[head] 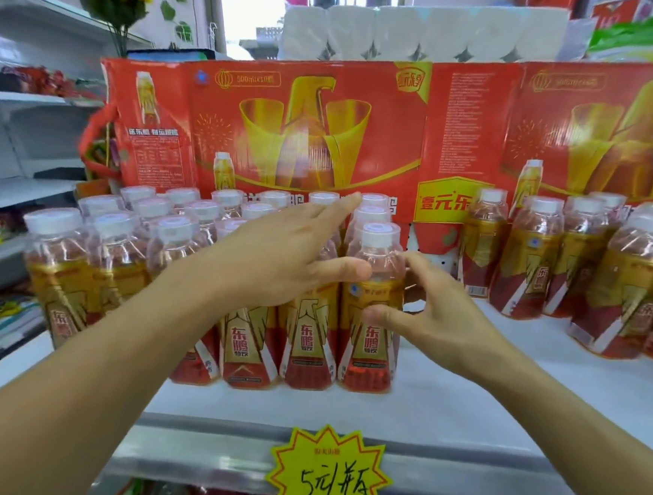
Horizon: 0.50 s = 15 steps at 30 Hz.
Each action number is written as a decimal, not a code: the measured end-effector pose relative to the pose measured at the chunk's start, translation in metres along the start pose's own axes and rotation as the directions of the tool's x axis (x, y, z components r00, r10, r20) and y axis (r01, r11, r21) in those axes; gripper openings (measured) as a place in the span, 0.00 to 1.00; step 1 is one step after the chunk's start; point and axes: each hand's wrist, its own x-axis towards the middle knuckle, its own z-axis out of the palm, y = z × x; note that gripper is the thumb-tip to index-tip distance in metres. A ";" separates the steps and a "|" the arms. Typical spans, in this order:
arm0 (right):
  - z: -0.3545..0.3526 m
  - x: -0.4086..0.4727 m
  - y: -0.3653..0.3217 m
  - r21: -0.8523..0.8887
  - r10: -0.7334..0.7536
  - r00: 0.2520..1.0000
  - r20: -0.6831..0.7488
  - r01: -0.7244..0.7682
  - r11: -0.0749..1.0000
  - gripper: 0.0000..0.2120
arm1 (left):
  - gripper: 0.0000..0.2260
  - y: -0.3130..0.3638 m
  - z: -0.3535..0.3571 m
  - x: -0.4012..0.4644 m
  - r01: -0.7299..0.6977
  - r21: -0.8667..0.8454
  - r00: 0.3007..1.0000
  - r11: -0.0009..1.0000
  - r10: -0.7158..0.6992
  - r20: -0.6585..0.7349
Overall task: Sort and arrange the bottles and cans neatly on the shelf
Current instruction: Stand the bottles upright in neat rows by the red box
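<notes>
Two hands (277, 259), two cartons (307, 128), one price tag (328, 472)

Both bare forearms reach forward, the left hand (277, 259) spread flat with fingers extended, the right hand (434, 318) just beside it, fingers loosely curved, thumb out.

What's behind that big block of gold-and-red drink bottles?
Behind the gold-and-red plastic bottles stand red printed cardboard cartons, white paper rolls on top. The cartons' lower parts are hidden.
</notes>
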 end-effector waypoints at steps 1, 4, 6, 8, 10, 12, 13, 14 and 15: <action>0.001 -0.001 -0.001 0.003 0.006 1.000 0.001 -0.006 1.000 0.25 | 0.38 0.001 0.000 0.000 -0.006 0.006 1.000 1.000 0.006 -0.005; 0.003 -0.004 -0.001 0.046 0.042 0.999 0.011 -0.043 0.998 0.26 | 0.38 0.000 0.005 0.001 -0.021 0.070 0.999 0.997 0.024 -0.045; 0.001 -0.010 0.001 0.089 0.047 0.999 0.006 -0.047 0.995 0.28 | 0.40 0.002 0.013 -0.001 -0.041 0.115 0.988 0.993 0.057 -0.144; -0.013 -0.015 0.006 0.079 0.050 0.998 -0.049 -0.046 0.996 0.29 | 0.39 0.014 0.023 -0.004 -0.076 0.084 0.944 0.994 0.099 -0.314; -0.037 -0.017 0.015 0.011 0.048 0.987 -0.150 -0.047 0.999 0.27 | 0.32 0.036 0.035 -0.008 -0.181 0.000 0.868 0.983 0.160 -0.470; -0.068 -0.013 0.027 -0.051 0.026 0.964 -0.264 -0.041 0.998 0.21 | 0.26 0.061 0.045 -0.005 -0.306 -0.064 0.815 0.950 0.226 -0.534; -0.084 -0.008 0.032 -0.078 0.016 0.950 -0.312 -0.042 0.996 0.18 | 0.24 0.073 0.050 0.001 -0.357 -0.093 0.803 0.929 0.255 -0.538; -0.100 -0.002 0.038 -0.113 0.004 0.936 -0.351 -0.046 0.993 0.16 | 0.22 0.085 0.053 0.009 -0.393 -0.131 0.801 0.910 0.268 -0.536; -0.116 0.005 0.043 -0.163 -0.013 0.925 -0.380 -0.053 0.985 0.16 | 0.21 0.098 0.055 0.020 -0.411 -0.186 0.807 0.892 0.262 -0.530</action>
